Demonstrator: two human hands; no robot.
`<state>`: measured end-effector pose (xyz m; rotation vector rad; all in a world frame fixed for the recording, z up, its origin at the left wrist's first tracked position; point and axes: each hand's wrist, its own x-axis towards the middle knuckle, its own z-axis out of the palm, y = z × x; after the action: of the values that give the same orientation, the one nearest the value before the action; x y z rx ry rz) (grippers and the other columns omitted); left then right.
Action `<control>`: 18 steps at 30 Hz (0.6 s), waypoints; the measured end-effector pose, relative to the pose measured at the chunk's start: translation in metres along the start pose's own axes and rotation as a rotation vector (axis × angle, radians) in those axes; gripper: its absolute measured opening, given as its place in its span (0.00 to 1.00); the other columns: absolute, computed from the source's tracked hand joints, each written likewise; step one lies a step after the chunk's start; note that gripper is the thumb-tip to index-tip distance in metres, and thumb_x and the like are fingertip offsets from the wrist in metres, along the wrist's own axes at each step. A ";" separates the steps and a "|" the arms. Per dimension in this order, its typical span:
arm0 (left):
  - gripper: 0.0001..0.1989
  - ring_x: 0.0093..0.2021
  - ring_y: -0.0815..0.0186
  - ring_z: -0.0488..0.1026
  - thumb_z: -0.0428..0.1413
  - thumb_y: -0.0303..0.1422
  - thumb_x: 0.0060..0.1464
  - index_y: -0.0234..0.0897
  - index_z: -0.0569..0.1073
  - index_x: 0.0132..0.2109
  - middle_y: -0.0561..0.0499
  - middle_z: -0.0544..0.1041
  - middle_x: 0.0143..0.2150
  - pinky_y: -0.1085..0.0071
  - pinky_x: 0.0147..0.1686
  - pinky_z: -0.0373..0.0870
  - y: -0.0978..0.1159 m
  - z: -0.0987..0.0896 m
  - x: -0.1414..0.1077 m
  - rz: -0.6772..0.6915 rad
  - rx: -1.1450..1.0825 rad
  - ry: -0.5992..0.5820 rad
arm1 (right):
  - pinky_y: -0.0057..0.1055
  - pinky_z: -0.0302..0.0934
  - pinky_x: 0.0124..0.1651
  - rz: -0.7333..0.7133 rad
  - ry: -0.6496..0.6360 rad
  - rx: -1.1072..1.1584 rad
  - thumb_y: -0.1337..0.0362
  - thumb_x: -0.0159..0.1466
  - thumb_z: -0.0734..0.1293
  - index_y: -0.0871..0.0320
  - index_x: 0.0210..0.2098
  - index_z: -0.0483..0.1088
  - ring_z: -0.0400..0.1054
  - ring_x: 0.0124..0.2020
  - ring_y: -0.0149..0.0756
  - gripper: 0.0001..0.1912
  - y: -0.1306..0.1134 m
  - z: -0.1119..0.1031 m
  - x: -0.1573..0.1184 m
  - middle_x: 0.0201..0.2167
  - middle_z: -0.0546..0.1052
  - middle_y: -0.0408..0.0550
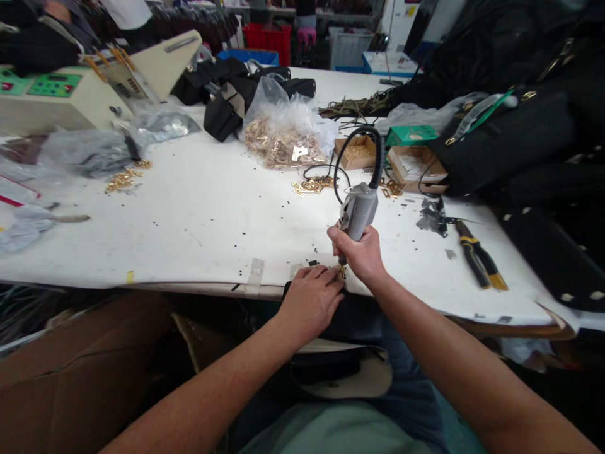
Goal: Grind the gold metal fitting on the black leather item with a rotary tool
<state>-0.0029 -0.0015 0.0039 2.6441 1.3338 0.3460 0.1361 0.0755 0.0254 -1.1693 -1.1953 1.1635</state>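
My right hand (362, 252) is wrapped round a grey power tool (363, 211) with a black cable looping up from its top. The tool points down, its tip at a small gold piece (341, 271) by the table's front edge. My left hand (314, 296) presses, fingers together, on a black bag (352, 318) at the edge, its fingertips beside the gold piece. The bag hangs over my lap, with a pale-lined opening (350, 375) below. Whether the gold piece is joined to the bag is too small to tell.
On the white table (198, 221) lie pliers (479, 255), a plastic bag of gold hardware (283, 135), loose gold pieces (314, 185) and small open boxes (416, 167). Black bags (520, 139) are piled at right. A beige machine (70, 94) stands back left. People are partly visible behind.
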 end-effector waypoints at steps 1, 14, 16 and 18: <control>0.14 0.59 0.57 0.69 0.54 0.36 0.65 0.42 0.74 0.55 0.47 0.75 0.61 0.55 0.54 0.68 0.000 0.000 0.000 0.002 0.006 0.005 | 0.25 0.58 0.19 0.003 -0.006 0.026 0.47 0.53 0.77 0.58 0.27 0.72 0.61 0.16 0.28 0.22 0.001 -0.002 0.001 0.15 0.70 0.40; 0.15 0.55 0.55 0.75 0.57 0.29 0.61 0.44 0.77 0.54 0.50 0.77 0.61 0.54 0.52 0.71 -0.005 0.004 0.004 0.054 0.044 0.105 | 0.27 0.62 0.20 -0.361 0.523 0.160 0.50 0.55 0.77 0.58 0.22 0.69 0.63 0.16 0.28 0.21 -0.040 -0.132 0.047 0.15 0.69 0.38; 0.15 0.55 0.55 0.75 0.57 0.29 0.61 0.44 0.77 0.54 0.51 0.78 0.61 0.54 0.52 0.71 -0.007 0.006 0.004 0.071 0.038 0.139 | 0.26 0.61 0.20 -0.382 0.603 0.206 0.51 0.55 0.77 0.58 0.23 0.69 0.62 0.16 0.27 0.20 -0.033 -0.151 0.060 0.15 0.68 0.37; 0.15 0.55 0.55 0.75 0.56 0.30 0.61 0.45 0.77 0.54 0.52 0.78 0.61 0.55 0.52 0.71 -0.009 0.008 0.004 0.075 0.035 0.159 | 0.26 0.60 0.19 -0.359 0.658 0.240 0.51 0.55 0.78 0.58 0.23 0.67 0.62 0.15 0.27 0.21 -0.022 -0.161 0.071 0.15 0.68 0.37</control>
<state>-0.0053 0.0066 -0.0057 2.7514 1.2973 0.5589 0.2992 0.1408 0.0475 -0.9882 -0.6936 0.5586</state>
